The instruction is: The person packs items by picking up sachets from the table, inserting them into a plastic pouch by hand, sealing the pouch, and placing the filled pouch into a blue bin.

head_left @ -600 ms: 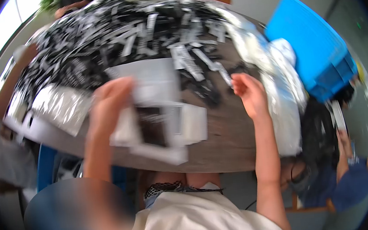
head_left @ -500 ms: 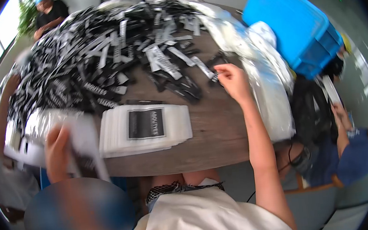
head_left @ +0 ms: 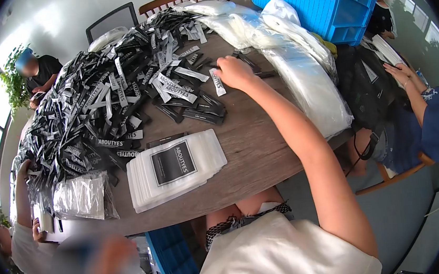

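Note:
My right hand (head_left: 233, 73) reaches over the table with its fingers closed on a slim white printed packet (head_left: 218, 82). Low at the left, my left hand (head_left: 116, 260) is smeared by blur beside a blue crate (head_left: 170, 260), so its fingers and anything in them cannot be made out. Between the two arms lies a stack of frosted white bags (head_left: 142, 184); the top one bears a black ABOUTYES label (head_left: 173, 162). A large heap of black and white printed packets (head_left: 96, 96) spreads across the far and left parts of the table.
Clear plastic sleeves (head_left: 310, 91) line the table's right side, near an upturned blue bin (head_left: 301, 2). A wrapped bundle (head_left: 80, 198) lies at the left. People sit at the right and far left; another person's hand (head_left: 23, 169) is at the heap's left edge.
My right hand has moved onto a white packet and closed on it. My left hand has moved down from the table's left edge, where it held a white bag. The view has turned.

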Demonstrator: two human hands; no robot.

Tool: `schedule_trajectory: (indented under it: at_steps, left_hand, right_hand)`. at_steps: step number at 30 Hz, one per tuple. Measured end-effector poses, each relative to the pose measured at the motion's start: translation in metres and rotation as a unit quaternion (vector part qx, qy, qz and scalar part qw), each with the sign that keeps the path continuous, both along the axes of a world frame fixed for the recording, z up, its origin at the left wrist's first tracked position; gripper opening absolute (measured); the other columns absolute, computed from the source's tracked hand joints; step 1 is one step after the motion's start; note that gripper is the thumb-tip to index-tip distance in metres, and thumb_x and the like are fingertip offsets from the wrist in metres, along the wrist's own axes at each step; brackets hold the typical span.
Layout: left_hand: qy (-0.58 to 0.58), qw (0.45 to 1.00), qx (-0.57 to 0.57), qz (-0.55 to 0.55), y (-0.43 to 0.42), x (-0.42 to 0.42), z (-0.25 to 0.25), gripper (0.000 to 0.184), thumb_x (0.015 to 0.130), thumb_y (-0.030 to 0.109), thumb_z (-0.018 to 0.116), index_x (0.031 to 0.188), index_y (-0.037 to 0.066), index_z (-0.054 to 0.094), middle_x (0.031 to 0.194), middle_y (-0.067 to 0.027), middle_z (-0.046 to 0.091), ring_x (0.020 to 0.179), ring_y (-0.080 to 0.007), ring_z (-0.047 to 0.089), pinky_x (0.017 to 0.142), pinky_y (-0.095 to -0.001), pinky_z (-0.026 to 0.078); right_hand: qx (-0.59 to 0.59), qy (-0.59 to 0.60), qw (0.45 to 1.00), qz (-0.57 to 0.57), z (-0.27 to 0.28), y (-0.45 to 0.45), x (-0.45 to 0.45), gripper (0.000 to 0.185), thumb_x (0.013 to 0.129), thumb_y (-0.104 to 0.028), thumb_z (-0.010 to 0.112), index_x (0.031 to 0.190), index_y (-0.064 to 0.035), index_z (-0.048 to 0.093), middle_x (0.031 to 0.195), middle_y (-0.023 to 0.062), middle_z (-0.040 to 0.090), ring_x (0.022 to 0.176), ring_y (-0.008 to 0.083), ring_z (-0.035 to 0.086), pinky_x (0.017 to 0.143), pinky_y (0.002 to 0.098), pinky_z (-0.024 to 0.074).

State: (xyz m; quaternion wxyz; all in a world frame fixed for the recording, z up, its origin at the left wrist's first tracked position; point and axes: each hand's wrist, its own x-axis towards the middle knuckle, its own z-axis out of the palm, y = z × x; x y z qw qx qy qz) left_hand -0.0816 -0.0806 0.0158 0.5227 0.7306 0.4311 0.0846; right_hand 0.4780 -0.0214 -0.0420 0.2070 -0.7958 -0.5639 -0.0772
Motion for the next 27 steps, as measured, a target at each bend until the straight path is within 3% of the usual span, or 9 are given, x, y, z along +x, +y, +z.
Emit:
schedule_trajectory:
  at_steps: [6,8,11,12,15,17,22,25,27]
  left_hand:
    - [-0.123,0.989,0.068,-0.036,0.017,0.192,-0.015,0.023,0.089,0.012,0.062,0.102,-0.006,0.06,0.084,-0.0096,0.062,0.068,-0.0129,0.062,0.06,-0.0248,0.049]
    - [-0.037,0.957,0.276,-0.077,0.027,0.231,-0.036,0.039,0.086,0.025,0.067,0.107,-0.007,0.058,0.093,-0.0167,0.059,0.067,-0.022,0.065,0.06,-0.029,0.052]
    - [0.023,0.874,0.478,-0.079,0.027,0.27,-0.054,0.058,0.084,0.042,0.065,0.114,-0.007,0.055,0.105,-0.0242,0.054,0.07,-0.0307,0.066,0.061,-0.0375,0.054]
    - [0.07,0.877,0.467,-0.087,0.024,0.281,-0.053,0.063,0.082,0.047,0.065,0.114,-0.007,0.055,0.105,-0.0265,0.053,0.071,-0.0342,0.065,0.061,-0.0387,0.054]
    - [0.168,0.872,0.448,-0.107,0.017,0.301,-0.046,0.069,0.075,0.054,0.068,0.109,-0.006,0.054,0.102,-0.0286,0.051,0.075,-0.0402,0.064,0.061,-0.0403,0.054]
    - [0.173,0.863,0.46,-0.113,0.011,0.31,-0.043,0.064,0.071,0.049,0.074,0.1,-0.004,0.054,0.095,-0.024,0.051,0.075,-0.0383,0.064,0.06,-0.0383,0.054]
    - [0.141,0.871,0.458,-0.109,0.012,0.316,-0.052,0.054,0.07,0.029,0.071,0.102,-0.006,0.044,0.106,-0.0292,0.048,0.082,-0.0449,0.061,0.068,-0.0464,0.054]
    - [-0.014,0.873,0.458,-0.167,0.025,0.302,-0.052,0.043,0.069,0.018,0.067,0.1,-0.005,0.046,0.095,-0.0316,0.051,0.087,-0.047,0.054,0.075,-0.0473,0.047]
    - [-0.013,0.978,0.181,-0.105,0.028,0.298,-0.036,0.028,0.074,0.01,0.064,0.091,-0.006,0.048,0.076,-0.0172,0.054,0.06,-0.0254,0.06,0.049,-0.034,0.052]
  right_hand:
    - [-0.093,0.046,0.994,-0.042,-0.009,0.015,-0.026,0.023,0.077,-0.012,0.06,0.097,-0.0003,0.064,0.099,0.0197,0.067,0.092,0.0339,0.066,0.078,0.0407,0.0541]
    - [-0.072,0.028,0.997,-0.019,-0.012,0.006,-0.024,0.021,0.079,-0.01,0.059,0.097,-0.0005,0.062,0.095,0.0195,0.067,0.088,0.0345,0.067,0.076,0.0411,0.054]
    - [0.152,0.248,0.953,0.086,-0.016,-0.015,-0.017,0.008,0.081,-0.008,0.059,0.085,-0.0015,0.058,0.08,0.0154,0.068,0.077,0.0286,0.068,0.067,0.0392,0.0528]
    - [0.227,0.43,0.86,0.156,-0.009,-0.029,-0.025,0.015,0.083,-0.01,0.062,0.075,-0.0052,0.051,0.065,0.0062,0.06,0.062,0.0173,0.063,0.055,0.0327,0.0478]
    - [0.244,0.515,0.81,0.136,0.005,-0.057,-0.035,0.023,0.084,-0.011,0.066,0.07,-0.0093,0.047,0.062,0.0002,0.053,0.055,0.0069,0.052,0.049,0.0231,0.038]
    - [0.281,0.64,0.702,0.138,-0.001,-0.063,-0.04,0.032,0.085,-0.018,0.066,0.063,-0.0129,0.044,0.052,-0.0035,0.043,0.045,0.0048,0.04,0.042,0.0242,0.0305]
    - [0.308,0.419,0.846,0.118,-0.001,-0.074,-0.064,0.031,0.09,-0.029,0.062,0.071,-0.0047,0.059,0.054,0.002,0.053,0.047,0.0067,0.047,0.046,0.0271,0.0369]
    - [0.349,0.429,0.815,0.172,0.001,-0.079,-0.067,0.037,0.089,-0.029,0.061,0.068,0.0013,0.06,0.053,0.0037,0.052,0.056,0.0064,0.044,0.051,0.03,0.0362]
    - [0.335,0.446,0.807,0.192,-0.002,-0.075,-0.066,0.041,0.089,-0.03,0.059,0.066,0.0039,0.058,0.052,0.0079,0.051,0.054,0.0075,0.042,0.05,0.0306,0.0363]
